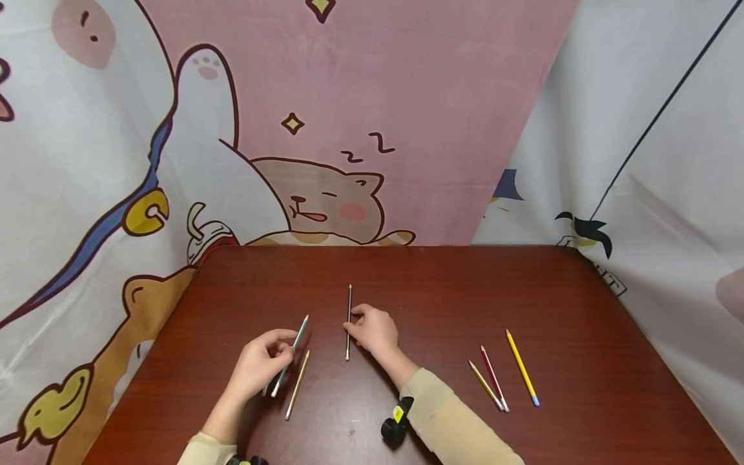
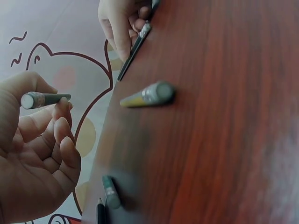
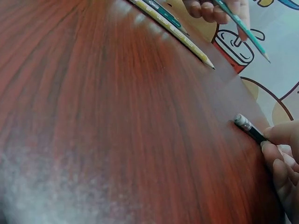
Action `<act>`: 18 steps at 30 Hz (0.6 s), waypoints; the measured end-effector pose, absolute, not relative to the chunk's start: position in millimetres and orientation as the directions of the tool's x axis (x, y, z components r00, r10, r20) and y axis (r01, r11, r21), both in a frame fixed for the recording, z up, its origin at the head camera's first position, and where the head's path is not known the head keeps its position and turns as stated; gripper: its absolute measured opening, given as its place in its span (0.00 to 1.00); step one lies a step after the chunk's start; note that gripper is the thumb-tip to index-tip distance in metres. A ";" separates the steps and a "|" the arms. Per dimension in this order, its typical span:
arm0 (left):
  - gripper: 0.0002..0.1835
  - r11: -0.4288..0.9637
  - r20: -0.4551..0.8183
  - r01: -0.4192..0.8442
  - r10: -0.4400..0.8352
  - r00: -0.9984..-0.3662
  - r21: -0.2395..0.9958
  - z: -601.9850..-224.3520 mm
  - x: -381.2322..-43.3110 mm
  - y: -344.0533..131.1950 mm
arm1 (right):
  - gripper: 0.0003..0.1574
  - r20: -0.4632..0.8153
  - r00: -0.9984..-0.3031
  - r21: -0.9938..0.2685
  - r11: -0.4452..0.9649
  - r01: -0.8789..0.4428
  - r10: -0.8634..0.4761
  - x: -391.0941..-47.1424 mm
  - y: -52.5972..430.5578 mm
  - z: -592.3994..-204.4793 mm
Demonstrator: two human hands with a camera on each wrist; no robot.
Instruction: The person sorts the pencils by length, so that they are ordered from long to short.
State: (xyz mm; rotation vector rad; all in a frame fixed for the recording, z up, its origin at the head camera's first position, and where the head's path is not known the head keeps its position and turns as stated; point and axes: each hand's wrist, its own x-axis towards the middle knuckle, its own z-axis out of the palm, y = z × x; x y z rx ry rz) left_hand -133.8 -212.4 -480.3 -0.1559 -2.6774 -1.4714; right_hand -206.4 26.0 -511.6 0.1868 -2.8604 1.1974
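My left hand (image 1: 261,358) pinches a teal pencil (image 1: 299,331) between thumb and fingers, its sharp point aimed away from me and its white end towards me. Right of that hand, a yellow pencil (image 1: 298,386) lies slanted on the table. A dark green pencil (image 3: 170,17) lies beside the yellow one, mostly hidden under the left hand in the head view. At the middle of the table my right hand (image 1: 374,330) pinches a black pencil (image 1: 350,299) by its length, point away from me, eraser end towards me.
On the right of the brown table (image 1: 430,284) lie a short yellow pencil (image 1: 484,382), a red pencil (image 1: 493,374) close by it, and a longer yellow pencil (image 1: 521,365) with a blue end. A printed cartoon cloth (image 1: 442,129) hangs behind the table.
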 end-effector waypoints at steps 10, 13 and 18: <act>0.14 0.520 0.102 0.111 0.046 -0.994 0.847 -480.8 -133.5 -207.2 | 0.18 0.068 -0.996 -0.689 0.719 -0.091 -0.061 -219.6 15.3 -512.2; 0.14 0.519 0.095 0.102 0.039 -0.995 0.849 -482.3 -133.0 -206.0 | 0.18 0.063 -0.997 -0.687 0.722 -0.080 -0.050 -223.7 12.1 -512.4; 0.14 0.515 0.085 0.092 0.037 -0.996 0.852 -484.4 -133.5 -202.7 | 0.19 0.060 -0.997 -0.678 0.732 -0.070 -0.040 -229.0 8.9 -515.2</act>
